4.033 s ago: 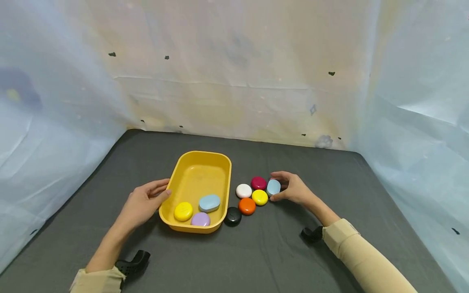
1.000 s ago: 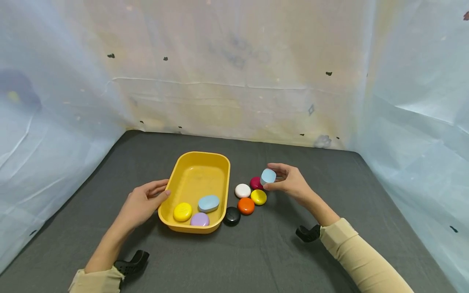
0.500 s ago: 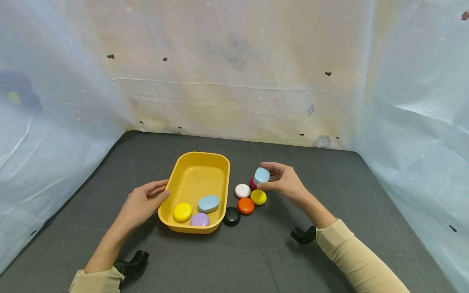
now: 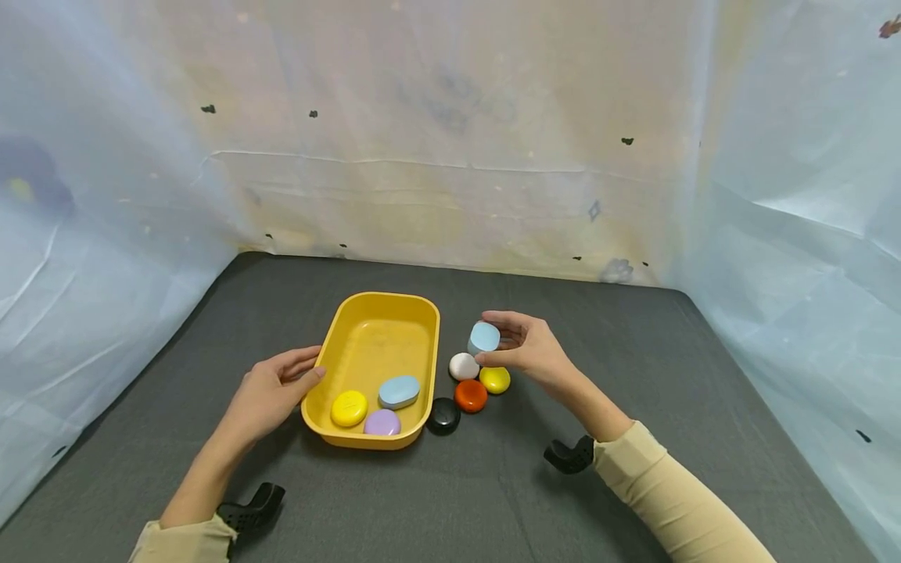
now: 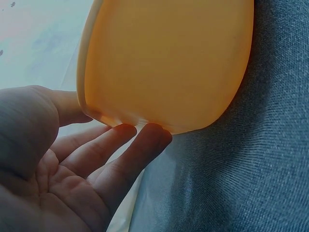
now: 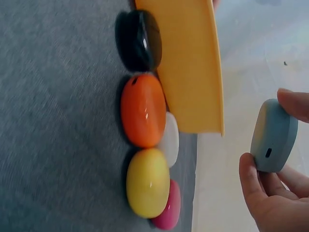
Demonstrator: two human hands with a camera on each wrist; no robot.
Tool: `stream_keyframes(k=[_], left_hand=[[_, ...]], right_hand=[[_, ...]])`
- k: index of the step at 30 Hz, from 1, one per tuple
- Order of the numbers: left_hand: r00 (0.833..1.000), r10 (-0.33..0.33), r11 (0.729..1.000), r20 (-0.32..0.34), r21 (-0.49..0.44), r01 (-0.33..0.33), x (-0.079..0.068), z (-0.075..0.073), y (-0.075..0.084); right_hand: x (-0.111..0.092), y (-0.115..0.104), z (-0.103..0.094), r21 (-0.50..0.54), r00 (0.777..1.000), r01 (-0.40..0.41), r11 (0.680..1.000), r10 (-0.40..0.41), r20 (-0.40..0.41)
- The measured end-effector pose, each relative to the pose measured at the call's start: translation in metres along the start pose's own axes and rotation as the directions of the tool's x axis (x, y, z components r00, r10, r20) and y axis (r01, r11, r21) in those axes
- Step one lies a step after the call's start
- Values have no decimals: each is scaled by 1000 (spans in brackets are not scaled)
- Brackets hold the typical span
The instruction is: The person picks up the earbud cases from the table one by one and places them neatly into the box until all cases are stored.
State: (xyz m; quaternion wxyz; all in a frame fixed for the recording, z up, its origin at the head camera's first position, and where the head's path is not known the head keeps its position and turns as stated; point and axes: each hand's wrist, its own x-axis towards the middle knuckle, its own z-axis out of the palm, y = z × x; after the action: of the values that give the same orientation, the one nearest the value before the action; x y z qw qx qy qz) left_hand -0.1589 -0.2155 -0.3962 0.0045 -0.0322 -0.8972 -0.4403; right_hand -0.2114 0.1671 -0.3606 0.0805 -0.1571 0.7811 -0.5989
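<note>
My right hand [image 4: 524, 348] pinches a light-blue rounded piece [image 4: 483, 338] between thumb and fingers, raised over the loose pieces. In the right wrist view this light-blue piece [image 6: 273, 137] shows a small dark slot and hangs apart from the cloth. My left hand [image 4: 278, 391] grips the left side of a yellow tray [image 4: 376, 299], thumb at the rim and fingertips against the outer wall [image 5: 169, 72]. Inside the tray lie a yellow round piece [image 4: 349, 408], a light-blue oval piece [image 4: 399, 392] and a lilac piece [image 4: 382, 423].
Right of the tray sit white [image 4: 464, 366], yellow [image 4: 495, 381], orange [image 4: 471, 396] and black [image 4: 443, 416] pieces. A magenta piece [image 6: 167, 208] shows only in the right wrist view. Grey cloth [image 4: 598, 328] covers the table, with pale sheets [image 4: 450, 156] around it.
My right hand has lifted the light-blue piece from the right end of the cluster and carried it left, over the magenta piece toward the tray. My left hand stays on the tray.
</note>
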Motion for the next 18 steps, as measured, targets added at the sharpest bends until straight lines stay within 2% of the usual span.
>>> stream_keyframes(k=[18], left_hand=[[1000, 2, 1000, -6, 9, -1, -1, 1, 2]], right_hand=[[5, -28, 35, 51, 996, -4, 999, -1, 87]])
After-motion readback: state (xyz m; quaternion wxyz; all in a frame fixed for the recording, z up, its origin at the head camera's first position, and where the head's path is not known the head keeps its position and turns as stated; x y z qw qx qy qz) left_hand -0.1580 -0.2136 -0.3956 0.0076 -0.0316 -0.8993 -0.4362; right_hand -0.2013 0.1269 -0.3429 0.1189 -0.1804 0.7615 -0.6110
